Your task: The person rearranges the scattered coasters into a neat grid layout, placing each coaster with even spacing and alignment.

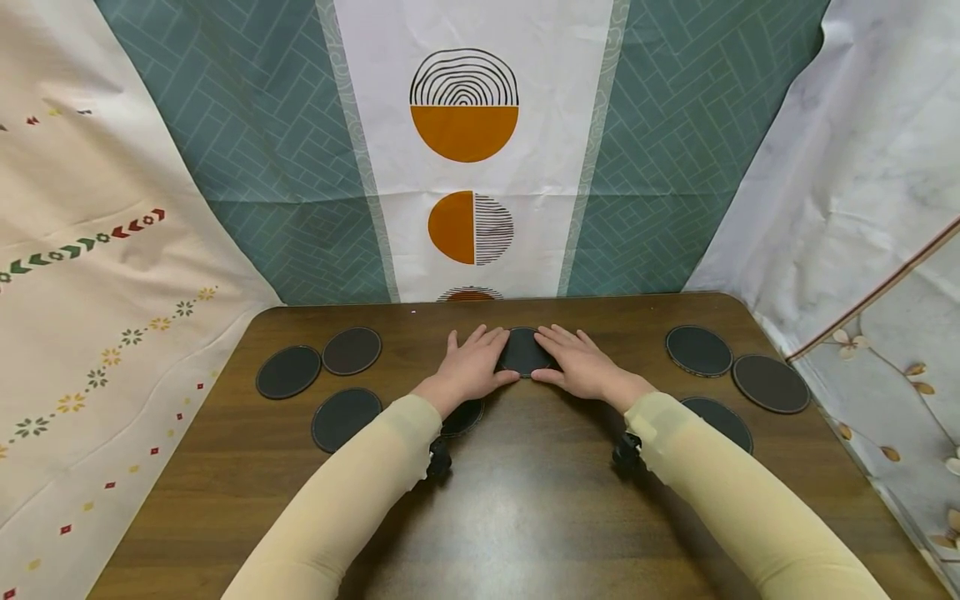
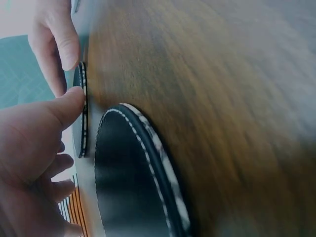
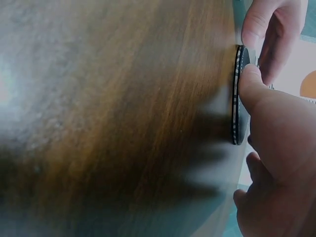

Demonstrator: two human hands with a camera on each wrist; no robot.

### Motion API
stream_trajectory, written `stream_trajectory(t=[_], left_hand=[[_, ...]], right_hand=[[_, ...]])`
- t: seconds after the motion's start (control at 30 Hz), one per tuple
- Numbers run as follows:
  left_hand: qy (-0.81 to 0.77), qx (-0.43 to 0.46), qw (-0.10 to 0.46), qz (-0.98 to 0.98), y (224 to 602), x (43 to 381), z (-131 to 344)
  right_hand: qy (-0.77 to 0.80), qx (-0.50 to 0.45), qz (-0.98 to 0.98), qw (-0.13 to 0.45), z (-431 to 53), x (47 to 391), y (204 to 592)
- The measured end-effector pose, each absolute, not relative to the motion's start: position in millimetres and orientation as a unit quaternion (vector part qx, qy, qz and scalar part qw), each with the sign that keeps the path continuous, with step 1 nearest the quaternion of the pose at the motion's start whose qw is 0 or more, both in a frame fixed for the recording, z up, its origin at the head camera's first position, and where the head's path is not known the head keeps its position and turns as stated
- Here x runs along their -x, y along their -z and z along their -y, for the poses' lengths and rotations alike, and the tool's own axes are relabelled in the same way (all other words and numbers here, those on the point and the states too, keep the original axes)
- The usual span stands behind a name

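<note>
A round black coaster lies flat near the table's far edge, between my two hands. My left hand touches its left side, fingers mostly straight and thumb at the near rim. On the opposite side my right hand rests in the same way, fingertips over the rim. In the right wrist view the coaster's striped edge shows, with a thumb on its top. Another coaster lies partly hidden below my left wrist; the left wrist view shows its white-stitched rim and dark face up close.
Three coasters lie at the left, one of them beside my left sleeve. Three more are at the right, including one partly covered by my right sleeve. Patterned cloths hang behind and beside the brown wooden table.
</note>
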State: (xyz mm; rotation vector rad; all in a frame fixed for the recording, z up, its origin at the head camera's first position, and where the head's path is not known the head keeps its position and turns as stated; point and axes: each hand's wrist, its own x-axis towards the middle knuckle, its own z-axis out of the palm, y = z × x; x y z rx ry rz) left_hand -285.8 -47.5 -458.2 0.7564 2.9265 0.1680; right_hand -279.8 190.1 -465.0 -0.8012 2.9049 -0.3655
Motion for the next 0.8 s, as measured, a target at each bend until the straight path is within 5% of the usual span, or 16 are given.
stream_trajectory(t=[0.8], left_hand=[[-0.058,-0.262,0.02,-0.963,452,237,117]], right_hand=[[0.096,0.29,-0.952,0.006,-213,250,459]])
